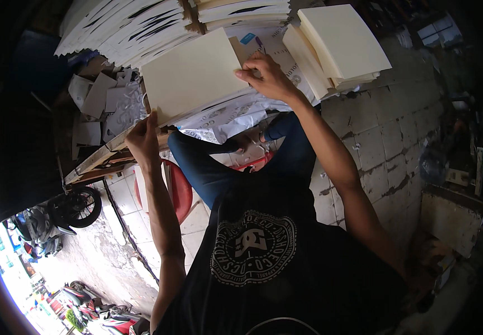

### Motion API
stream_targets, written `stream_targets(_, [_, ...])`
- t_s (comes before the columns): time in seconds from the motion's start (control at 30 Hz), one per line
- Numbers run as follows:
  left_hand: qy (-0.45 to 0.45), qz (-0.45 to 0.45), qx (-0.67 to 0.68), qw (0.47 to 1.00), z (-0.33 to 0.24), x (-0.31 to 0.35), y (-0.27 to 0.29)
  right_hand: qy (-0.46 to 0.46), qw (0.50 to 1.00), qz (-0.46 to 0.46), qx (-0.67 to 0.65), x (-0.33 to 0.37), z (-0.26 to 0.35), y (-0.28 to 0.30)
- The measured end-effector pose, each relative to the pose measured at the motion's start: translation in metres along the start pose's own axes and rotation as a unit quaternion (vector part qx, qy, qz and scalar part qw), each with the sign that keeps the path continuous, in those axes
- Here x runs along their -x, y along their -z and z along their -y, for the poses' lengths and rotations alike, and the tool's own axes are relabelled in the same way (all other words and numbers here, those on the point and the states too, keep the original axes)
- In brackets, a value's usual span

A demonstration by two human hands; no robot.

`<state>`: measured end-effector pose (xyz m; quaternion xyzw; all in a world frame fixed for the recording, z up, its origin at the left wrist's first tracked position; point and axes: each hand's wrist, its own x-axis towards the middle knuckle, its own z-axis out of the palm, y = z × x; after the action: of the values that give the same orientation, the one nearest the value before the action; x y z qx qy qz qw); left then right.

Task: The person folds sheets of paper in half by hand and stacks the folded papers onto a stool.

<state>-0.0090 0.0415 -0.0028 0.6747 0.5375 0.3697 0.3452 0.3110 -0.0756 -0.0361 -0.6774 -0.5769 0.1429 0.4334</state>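
A large cream sheet of paper or board [191,78] lies flat on the wrapped work surface in front of me. My left hand [143,142] is closed, thumb and fingers pinching the sheet's near left corner. At its right edge, my right hand [266,77] is closed with the thumb and bent fingers on the border. Under the sheet's near side, printed white wrapping paper [233,114] hangs over the edge. Whether more sheets lie beneath is hard to make out.
Tall stacks of white paper [135,33] rise behind the sheet. Cream paper blocks [345,42] are piled at the right. Paper scraps [107,103] fill a spot at the left, beside a wooden edge [99,159]. A red stool [180,192] stands near my left leg.
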Motion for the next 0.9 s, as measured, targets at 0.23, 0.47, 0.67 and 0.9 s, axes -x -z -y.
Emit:
stream_targets(0.23, [0.021, 0.006, 0.023, 1.000, -0.002, 0.002, -0.002, 0.004, 1.000, -0.003, 0.011, 0.002, 0.001, 0.000])
stream_targets(0.47, [0.003, 0.006, 0.022, 1.000, 0.000, 0.001, 0.000, 0.022, 1.000, -0.003, 0.019, 0.002, -0.001, -0.001])
stream_targets(0.67, [0.028, 0.027, 0.060, 0.997, 0.006, 0.000, 0.002, 0.109, 0.992, -0.012, 0.067, 0.008, 0.004, 0.004])
stream_targets(0.9, [0.036, 0.033, 0.049, 0.998, 0.006, -0.001, 0.003, 0.087, 0.990, -0.026, 0.107, 0.020, 0.016, 0.000])
